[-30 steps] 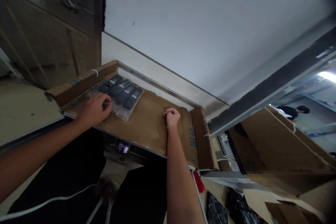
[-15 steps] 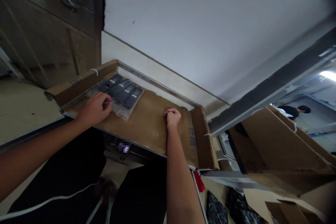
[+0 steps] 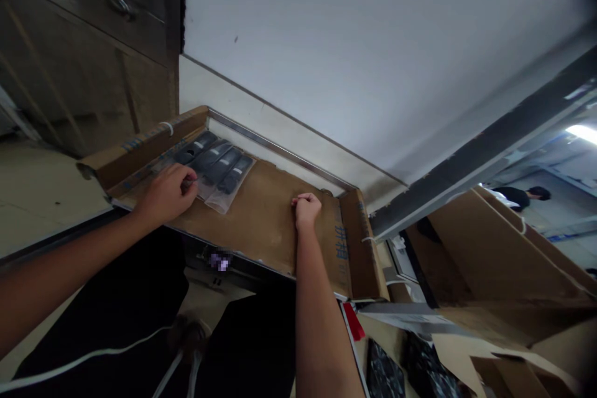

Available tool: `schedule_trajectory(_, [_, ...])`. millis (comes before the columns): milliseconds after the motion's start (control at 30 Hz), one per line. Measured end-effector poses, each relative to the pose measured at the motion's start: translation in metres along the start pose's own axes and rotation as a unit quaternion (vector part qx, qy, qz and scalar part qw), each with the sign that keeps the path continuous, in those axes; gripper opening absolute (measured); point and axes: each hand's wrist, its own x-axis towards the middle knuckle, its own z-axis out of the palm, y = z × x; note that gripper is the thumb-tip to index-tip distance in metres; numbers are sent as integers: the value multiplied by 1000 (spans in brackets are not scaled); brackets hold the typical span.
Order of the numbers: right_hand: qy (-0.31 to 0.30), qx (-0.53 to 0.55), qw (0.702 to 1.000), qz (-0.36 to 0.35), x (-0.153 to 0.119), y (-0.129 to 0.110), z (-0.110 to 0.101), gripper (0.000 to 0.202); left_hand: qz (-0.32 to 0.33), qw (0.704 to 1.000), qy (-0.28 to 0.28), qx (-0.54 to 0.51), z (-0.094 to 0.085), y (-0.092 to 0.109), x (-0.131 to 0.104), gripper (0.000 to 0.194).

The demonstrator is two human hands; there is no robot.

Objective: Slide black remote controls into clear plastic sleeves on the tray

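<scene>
My left hand (image 3: 171, 193), fingers loosely curled, rests at the near left of a cardboard-lined table (image 3: 261, 217). Just beyond it lie several dark, long objects in clear plastic bags (image 3: 217, 168), each with a small pale label; their kind I cannot make out. Nothing shows between the curled fingers. On the right half of the cardboard, my right hand (image 3: 306, 208) is closed in a loose fist, apart from the bags, with nothing visible in it.
Folded cardboard walls stand at the left (image 3: 144, 140) and right (image 3: 359, 242), tied with white ties. A white panel (image 3: 326, 62) rises behind. Large cardboard boxes (image 3: 494, 255) and black wrapped bundles (image 3: 385, 370) are at right. Another person (image 3: 517, 196) is far off. A white cable (image 3: 93, 354) crosses below.
</scene>
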Motion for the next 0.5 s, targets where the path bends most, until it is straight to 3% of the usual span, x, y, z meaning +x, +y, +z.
schedule_trajectory(100, [9, 4, 1000, -26, 0, 1, -1, 11, 23, 998, 16, -56, -7, 4, -7, 16])
schedule_trajectory(200, [12, 14, 998, -55, 0, -2, -1, 17, 59, 990, 29, -125, -15, 23, -42, 12])
schedule_trajectory(267, [7, 18, 997, -71, -1, -4, -1, 20, 98, 982, -44, -156, -12, 40, -80, 16])
schedule_trajectory(333, [5, 27, 996, -81, -1, -5, -1, 18, 95, 962, -181, -183, 3, 53, -120, 21])
schedule_trajectory(400, [10, 40, 996, -84, -1, -7, -1, 16, 45, 937, -283, -200, 29, 56, -150, 26])
schedule_trajectory(500, [12, 55, 996, -71, -2, -8, -1, 14, -44, 915, -346, -204, 74, 46, -163, 38])
